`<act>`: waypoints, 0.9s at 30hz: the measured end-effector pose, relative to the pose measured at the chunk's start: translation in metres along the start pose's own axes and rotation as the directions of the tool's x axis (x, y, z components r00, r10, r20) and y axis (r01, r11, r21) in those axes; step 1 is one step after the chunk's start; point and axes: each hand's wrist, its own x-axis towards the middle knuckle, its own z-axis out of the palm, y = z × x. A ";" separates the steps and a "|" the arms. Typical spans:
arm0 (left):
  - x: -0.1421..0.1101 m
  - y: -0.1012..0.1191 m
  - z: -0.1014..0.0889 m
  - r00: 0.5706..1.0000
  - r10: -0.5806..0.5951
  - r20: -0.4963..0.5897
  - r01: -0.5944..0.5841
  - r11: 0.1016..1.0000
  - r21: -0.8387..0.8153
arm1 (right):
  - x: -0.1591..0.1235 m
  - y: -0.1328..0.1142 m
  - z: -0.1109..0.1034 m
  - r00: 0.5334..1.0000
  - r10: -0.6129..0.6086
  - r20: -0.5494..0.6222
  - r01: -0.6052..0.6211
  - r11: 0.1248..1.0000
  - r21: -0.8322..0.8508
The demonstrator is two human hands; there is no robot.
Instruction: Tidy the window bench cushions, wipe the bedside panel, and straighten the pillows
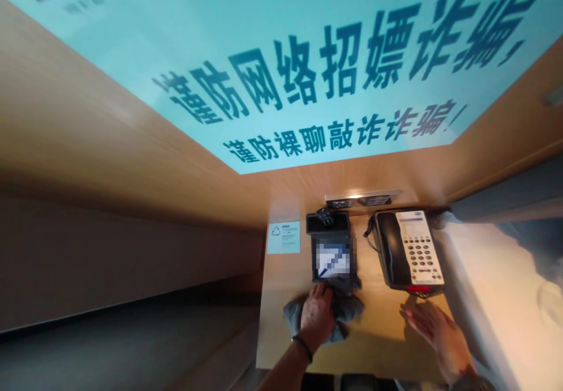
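Observation:
My left hand (315, 315) presses down on a bunched grey cloth (349, 309) on the wooden bedside table (373, 347). Its fingers curl into the cloth at the front edge of a black tray (315, 262), which holds a pixelated white and blue card or packet (332, 260). A fold of the cloth touches the tray's near right corner. My right hand (435, 332) hovers or rests low over the tabletop, its fingers stretched out and holding nothing. Just beyond those fingertips stands a desk telephone (420, 253) with a black handset (394, 253).
Behind the tray is a black holder (312, 223) with a dark object in it. A pale blue recycling card (284, 237) lies at the back left. A socket panel (365, 200) and a large turquoise sign (281, 45) are on the wall. White bedding (492, 285) borders the right side.

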 end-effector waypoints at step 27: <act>-0.090 -0.076 0.066 0.935 -0.355 -0.001 0.344 0.906 0.247 | 0.016 0.032 0.178 0.460 -0.396 0.795 0.877 0.061 -0.477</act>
